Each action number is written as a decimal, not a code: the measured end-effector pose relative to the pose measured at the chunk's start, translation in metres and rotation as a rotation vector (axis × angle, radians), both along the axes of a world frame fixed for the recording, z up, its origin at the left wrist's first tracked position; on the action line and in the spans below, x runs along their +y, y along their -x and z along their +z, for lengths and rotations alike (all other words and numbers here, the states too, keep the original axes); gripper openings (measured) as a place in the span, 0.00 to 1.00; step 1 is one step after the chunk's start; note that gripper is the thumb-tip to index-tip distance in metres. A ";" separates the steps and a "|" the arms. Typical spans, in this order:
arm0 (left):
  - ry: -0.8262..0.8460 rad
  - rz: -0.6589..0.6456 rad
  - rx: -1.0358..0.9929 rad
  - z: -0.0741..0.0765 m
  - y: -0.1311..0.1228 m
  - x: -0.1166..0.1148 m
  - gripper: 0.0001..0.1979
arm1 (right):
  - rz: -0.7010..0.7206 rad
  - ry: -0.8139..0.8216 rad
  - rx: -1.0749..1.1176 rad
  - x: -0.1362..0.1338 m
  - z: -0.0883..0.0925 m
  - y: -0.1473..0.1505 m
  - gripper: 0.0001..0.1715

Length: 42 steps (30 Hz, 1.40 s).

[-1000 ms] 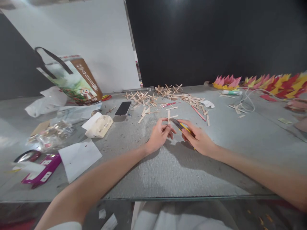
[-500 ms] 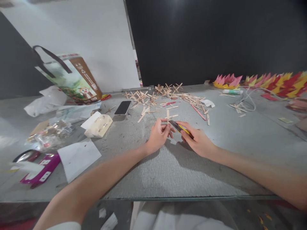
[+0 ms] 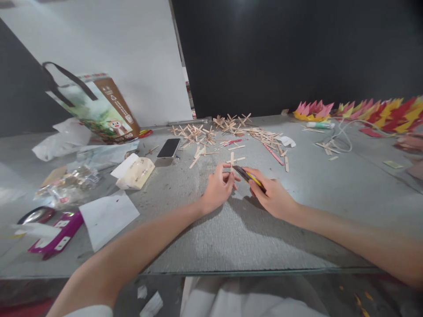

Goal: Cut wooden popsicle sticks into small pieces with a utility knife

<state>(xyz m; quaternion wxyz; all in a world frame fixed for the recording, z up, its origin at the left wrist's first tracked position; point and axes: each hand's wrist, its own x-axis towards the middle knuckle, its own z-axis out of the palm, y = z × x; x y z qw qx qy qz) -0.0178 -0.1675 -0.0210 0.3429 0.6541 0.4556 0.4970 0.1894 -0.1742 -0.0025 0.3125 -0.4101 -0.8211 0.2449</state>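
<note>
Near the middle of the table, my left hand (image 3: 218, 188) pinches a flat wooden stick (image 3: 231, 157) that points away from me. My right hand (image 3: 271, 193) is closed round a black and yellow utility knife (image 3: 248, 175), its tip against or very near the stick by my left fingers. Another wooden stick (image 3: 240, 159) lies just beyond, and I cannot tell whether it touches the held one. Behind them spreads a pile of wooden sticks (image 3: 269, 140), several joined into star shapes (image 3: 194, 132). A red pencil (image 3: 234, 142) rests among them.
A phone (image 3: 168, 148), an opened paper packet (image 3: 136, 172), a white sheet (image 3: 109, 218), a purple tape dispenser (image 3: 64, 235) and a standing printed bag (image 3: 99, 110) occupy the left. Folded paper flowers (image 3: 313, 111), a glue stick (image 3: 320, 125) and a white cable (image 3: 348, 143) are at the right.
The held stick and the knife have shifted very slightly. Both hands keep the same grip, and the rest looks the same.
</note>
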 end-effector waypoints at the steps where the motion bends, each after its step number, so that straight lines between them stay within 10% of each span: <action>1: 0.002 0.000 -0.003 0.000 0.000 0.000 0.17 | 0.000 0.002 -0.001 0.000 0.000 0.000 0.28; 28: -0.002 -0.013 0.022 0.000 0.002 0.000 0.16 | 0.002 0.043 0.012 0.000 0.003 0.000 0.28; 42: 0.135 -0.103 -0.192 0.002 0.002 0.008 0.19 | 0.108 0.543 0.390 0.005 0.004 0.004 0.36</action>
